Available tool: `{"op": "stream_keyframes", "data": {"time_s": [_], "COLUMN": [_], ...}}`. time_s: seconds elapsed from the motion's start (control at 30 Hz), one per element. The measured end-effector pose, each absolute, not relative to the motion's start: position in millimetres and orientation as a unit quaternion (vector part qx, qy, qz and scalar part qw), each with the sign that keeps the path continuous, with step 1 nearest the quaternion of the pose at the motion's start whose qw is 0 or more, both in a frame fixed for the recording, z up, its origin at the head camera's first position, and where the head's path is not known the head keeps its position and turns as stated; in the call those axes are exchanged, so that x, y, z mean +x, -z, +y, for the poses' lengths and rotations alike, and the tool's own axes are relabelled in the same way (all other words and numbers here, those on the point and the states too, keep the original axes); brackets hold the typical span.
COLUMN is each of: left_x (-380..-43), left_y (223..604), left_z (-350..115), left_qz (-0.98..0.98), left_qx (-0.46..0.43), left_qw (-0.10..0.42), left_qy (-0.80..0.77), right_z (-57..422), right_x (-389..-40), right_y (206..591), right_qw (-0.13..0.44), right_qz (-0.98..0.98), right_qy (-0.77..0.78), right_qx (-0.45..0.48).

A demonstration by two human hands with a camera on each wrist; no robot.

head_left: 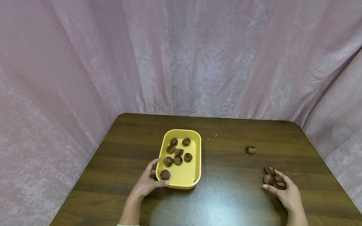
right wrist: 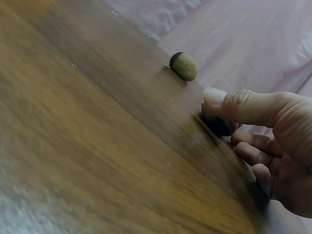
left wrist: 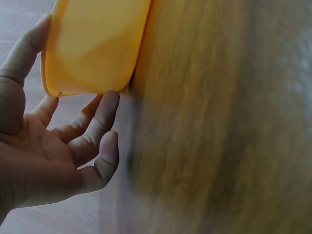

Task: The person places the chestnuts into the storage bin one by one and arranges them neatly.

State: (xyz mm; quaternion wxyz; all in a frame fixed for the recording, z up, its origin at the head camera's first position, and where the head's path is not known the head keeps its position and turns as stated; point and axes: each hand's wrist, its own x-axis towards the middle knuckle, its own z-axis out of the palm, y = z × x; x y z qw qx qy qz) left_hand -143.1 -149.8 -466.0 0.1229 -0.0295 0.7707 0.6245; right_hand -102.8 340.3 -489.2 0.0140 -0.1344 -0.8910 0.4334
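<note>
Near the bottom edge of the head view, left of centre, a pale off-white sleeve (head_left: 128, 225) shows as a thin strip across the left forearm (head_left: 131, 208). The left hand (head_left: 145, 183) and the right hand (head_left: 288, 193) are bare, with slim fingers. At right in the right-wrist view, the thumbnail (right wrist: 215, 96) looks short.

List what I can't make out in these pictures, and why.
Left wrist view: the inside of the yellow tray, hidden by its own outer wall.
Right wrist view: part of the nearest chestnut, covered by the thumb of the right hand; how firm any grip is stays unclear.
Head view: the pale specks, too small to identify.
</note>
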Motion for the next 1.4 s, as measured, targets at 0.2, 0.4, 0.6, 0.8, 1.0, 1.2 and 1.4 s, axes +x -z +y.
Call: {"op": "stream_keyframes", "data": {"time_s": [0.2,0.4,0.6,0.8,1.0,1.2,1.4], "left_x": [-144,-146,-147,-146,-147,-146,-145], "left_y": [468,468,468,469,468,466,466], "left_z": [-150,-150,-149,-149,-149,-150,-151], "left_qz": [0.771,0.772,0.772,0.773,0.767,0.772,0.779], "left_qx": [-0.024,-0.021,-0.019,-0.019,-0.014,-0.013,-0.008], "left_qw": [0.119,0.115,0.115,0.119,0.116,0.118,0.124], "left_qy": [-0.626,-0.625,-0.625,-0.622,-0.631,-0.624,-0.614], "right_z": [340,339,339,340,332,314,294], "right_x": [-108,-113,-113,-105,-106,-115,-123], "right_y": [493,491,488,476,464,455,453], "right_qw": [0.049,0.054,0.073,0.077,0.085,0.067,0.050], "right_qz": [-0.907,-0.919,-0.927,-0.924,-0.917,-0.913,-0.903], "right_qy": [-0.402,-0.377,-0.353,-0.362,-0.383,-0.401,-0.426], "right_qx": [-0.111,-0.099,-0.100,-0.093,-0.073,-0.029,0.006]}}
